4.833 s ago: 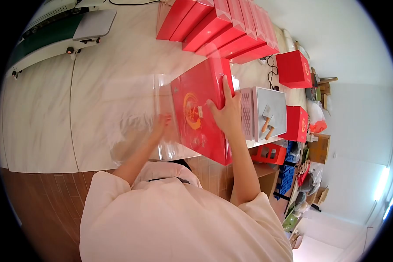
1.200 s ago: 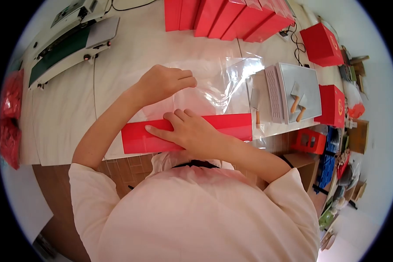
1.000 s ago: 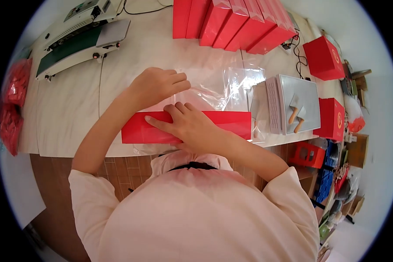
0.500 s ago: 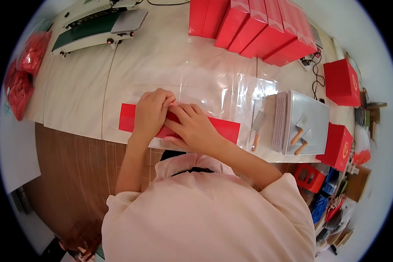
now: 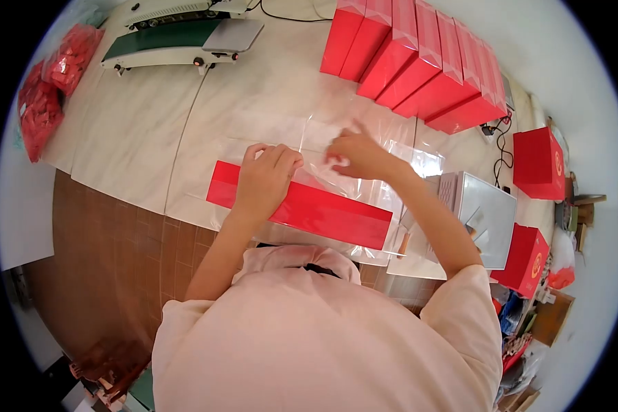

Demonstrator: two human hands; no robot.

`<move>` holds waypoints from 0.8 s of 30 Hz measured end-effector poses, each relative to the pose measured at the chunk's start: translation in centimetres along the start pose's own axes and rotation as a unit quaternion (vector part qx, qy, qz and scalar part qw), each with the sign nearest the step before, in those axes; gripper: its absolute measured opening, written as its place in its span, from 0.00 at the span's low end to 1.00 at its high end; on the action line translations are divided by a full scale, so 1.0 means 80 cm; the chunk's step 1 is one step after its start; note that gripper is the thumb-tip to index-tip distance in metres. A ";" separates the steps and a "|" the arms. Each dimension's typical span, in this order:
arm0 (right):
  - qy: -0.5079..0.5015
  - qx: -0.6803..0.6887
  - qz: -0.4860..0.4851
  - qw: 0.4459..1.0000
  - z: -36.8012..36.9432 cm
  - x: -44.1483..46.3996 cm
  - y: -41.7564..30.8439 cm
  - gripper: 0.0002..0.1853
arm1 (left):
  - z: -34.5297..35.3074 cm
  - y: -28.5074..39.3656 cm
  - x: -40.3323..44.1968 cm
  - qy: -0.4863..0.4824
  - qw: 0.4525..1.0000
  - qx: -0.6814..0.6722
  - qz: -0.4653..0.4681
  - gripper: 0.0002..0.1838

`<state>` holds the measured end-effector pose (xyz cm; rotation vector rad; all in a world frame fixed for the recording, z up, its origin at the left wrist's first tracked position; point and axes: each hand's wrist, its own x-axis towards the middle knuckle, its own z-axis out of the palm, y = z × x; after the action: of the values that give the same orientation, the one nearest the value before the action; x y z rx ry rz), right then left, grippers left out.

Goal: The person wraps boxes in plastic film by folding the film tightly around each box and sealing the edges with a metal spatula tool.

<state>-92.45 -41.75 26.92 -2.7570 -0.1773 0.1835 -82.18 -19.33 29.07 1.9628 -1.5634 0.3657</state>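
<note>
"What lay farthest left of the red box [image 5: 326,213]?"

"Bags of red pieces [image 5: 74,58], well off beyond its left end. Nearer, but behind the box and still left of it, stood a machine [image 5: 161,42] with a green belt."

"And the left hand [image 5: 271,172]?"

"Over the left half of the box, its fingers bent in at the box's far edge. I couldn't make out whether they pinched anything there."

"How was the box itself lying?"

"On the table [image 5: 137,117], a long narrow face up, its right end slanting toward the shirt [image 5: 323,336] just in front of it. Clear film [image 5: 419,159] spread out behind the box and past its right end."

"Where was the right hand [image 5: 357,154]?"

"Behind the box, above the film and apart from the left hand. The fingers were loosely curled and a little spread, but blurred, so I couldn't say if they had hold of the film."

"Anything farther right?"

"A wooden handle [image 5: 403,244], just beside the box's right end. Well behind the box leaned a row of red cartons [image 5: 408,62]. Right of it came a silver-topped case [image 5: 498,202], partly behind the forearm, then, beyond that, a far carton [image 5: 532,165] and a near carton [image 5: 518,257]."
</note>
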 end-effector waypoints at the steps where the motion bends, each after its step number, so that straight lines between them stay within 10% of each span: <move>1: 0.033 -0.048 0.034 0.998 0.002 -0.018 0.016 0.06 | -0.001 -0.003 0.000 0.001 1.000 -0.004 0.000 0.04; 8: 0.255 0.145 0.212 0.932 0.009 -0.156 -0.007 0.02 | 0.002 -0.010 0.007 -0.001 0.999 0.039 0.017 0.04; 24: 0.400 -0.047 0.137 0.905 0.054 -0.159 -0.135 0.08 | -0.032 -0.028 -0.011 -0.027 0.994 0.032 0.098 0.03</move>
<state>-106.70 -32.12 28.24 -2.6871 0.4274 -0.8975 -79.91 -16.78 30.00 1.8862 -1.8060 0.4495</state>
